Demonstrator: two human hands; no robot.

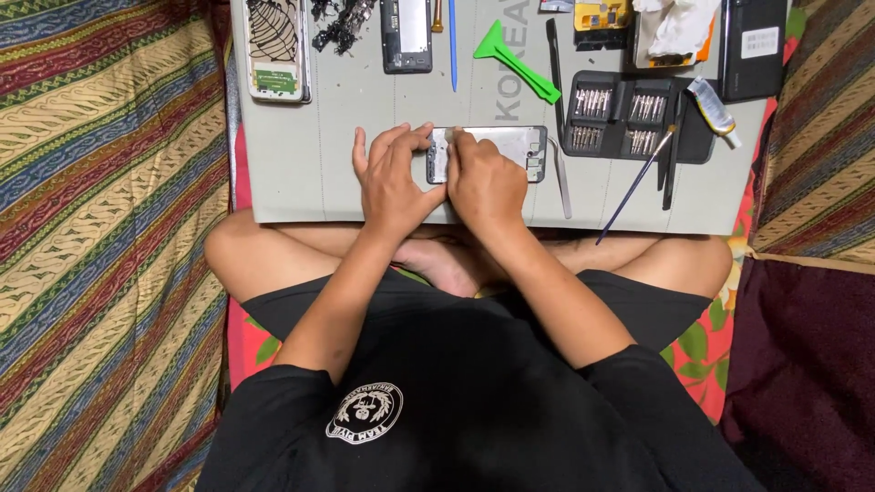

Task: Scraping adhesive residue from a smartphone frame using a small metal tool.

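A person sits cross-legged on a striped woven cloth of red, green, blue and gold bands (100,228), with a flat grey work mat (301,155) laid across the knees. A dark maroon fabric (807,364) lies at the right edge.

Both hands meet over an opened phone frame, pale inside with a dark rim (506,150), which lies flat near the mat's front edge, at its middle. The left hand (394,178) rests with fingers spread and bent, its fingertips touching the frame's left end. The right hand (485,182) is curled, knuckles up, its fingertips pressed on the frame's upper left part; whether it pinches anything small cannot be told.

Along the mat's far edge lie a white phone back with a leaf pattern (276,46), a dark open phone body (406,35), a bright green plastic pry tool (515,62) and a black slab bearing a white label (755,46). To the right of the frame a black tray of metal screwdriver bits (620,114) lies open, with a thin blue-handled brush (636,182) slanting beside it.
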